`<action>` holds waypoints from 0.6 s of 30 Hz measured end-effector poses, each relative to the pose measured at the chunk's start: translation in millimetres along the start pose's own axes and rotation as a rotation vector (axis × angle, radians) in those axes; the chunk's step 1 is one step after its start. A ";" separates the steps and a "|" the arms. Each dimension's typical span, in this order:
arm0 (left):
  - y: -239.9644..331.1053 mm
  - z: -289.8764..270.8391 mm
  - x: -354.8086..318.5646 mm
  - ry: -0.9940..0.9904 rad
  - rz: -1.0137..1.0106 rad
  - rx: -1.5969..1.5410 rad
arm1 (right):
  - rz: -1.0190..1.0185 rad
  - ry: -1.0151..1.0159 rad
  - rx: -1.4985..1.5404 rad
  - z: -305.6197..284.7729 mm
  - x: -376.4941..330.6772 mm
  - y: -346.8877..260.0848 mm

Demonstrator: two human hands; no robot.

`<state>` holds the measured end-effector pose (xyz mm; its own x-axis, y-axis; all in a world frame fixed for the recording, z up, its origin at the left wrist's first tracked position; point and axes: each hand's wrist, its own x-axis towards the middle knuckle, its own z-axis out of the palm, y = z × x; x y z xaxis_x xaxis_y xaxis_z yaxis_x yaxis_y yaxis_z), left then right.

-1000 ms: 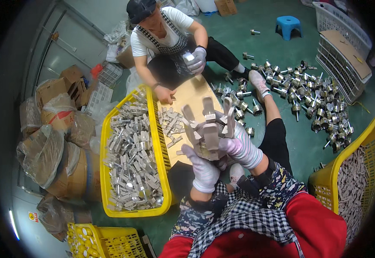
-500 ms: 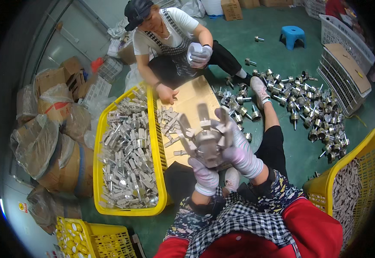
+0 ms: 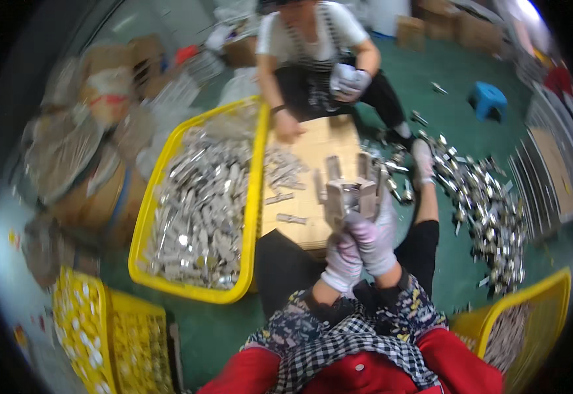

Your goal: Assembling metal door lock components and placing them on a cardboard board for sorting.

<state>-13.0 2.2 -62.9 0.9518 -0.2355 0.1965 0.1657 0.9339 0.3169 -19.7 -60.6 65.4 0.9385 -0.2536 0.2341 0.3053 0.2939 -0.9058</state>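
Both of my gloved hands are together in front of my lap, closed around a metal piece with several upright flat prongs (image 3: 351,198). My left hand (image 3: 343,261) grips its lower left side. Against the lower right side presses my right hand (image 3: 380,246), its glove partly overlapping the left. Just beyond lies a cardboard-covered surface (image 3: 307,231) with loose metal arm pieces (image 3: 291,218) on it. Beside that, to the left, a yellow crate (image 3: 255,197) is heaped with similar metal pieces (image 3: 201,210). Motion blur hides fine detail of the held piece.
A person (image 3: 313,59) sits across from me, one bare hand at the cardboard. Metal parts with stems (image 3: 477,197) lie piled on the floor at right. More yellow crates stand lower left (image 3: 138,315) and lower right (image 3: 497,315). A blue stool (image 3: 490,100) is far right.
My hands have come closer together around the pronged metal piece, and its prongs appear less spread. The whole view has shifted, with much of the scene blurred.
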 end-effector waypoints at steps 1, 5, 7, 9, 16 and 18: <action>2.6 19.7 -2.1 0.073 0.074 0.368 | 0.008 -0.041 0.010 -10.9 -1.0 6.9; 5.3 46.1 -10.7 0.147 0.048 0.713 | 0.220 -0.312 0.484 -39.2 -8.5 31.8; 12.7 52.6 -15.0 0.156 0.076 0.641 | 0.317 -0.338 0.389 -34.0 -9.8 29.9; 16.9 64.1 -17.8 0.128 0.091 0.508 | 0.288 -0.320 0.332 -24.0 -13.1 23.8; 43.1 16.2 -16.9 0.605 -0.302 0.733 | 0.415 -0.193 0.235 13.8 2.7 71.7; 42.3 -5.3 -28.6 0.251 0.328 1.608 | 0.380 -0.163 0.278 34.9 -12.4 70.3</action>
<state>-31.8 49.8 -60.0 0.9316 0.0977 0.3502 -0.3038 -0.3198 0.8974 -4.2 -4.7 11.2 0.9980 0.0600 -0.0220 -0.0527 0.5780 -0.8144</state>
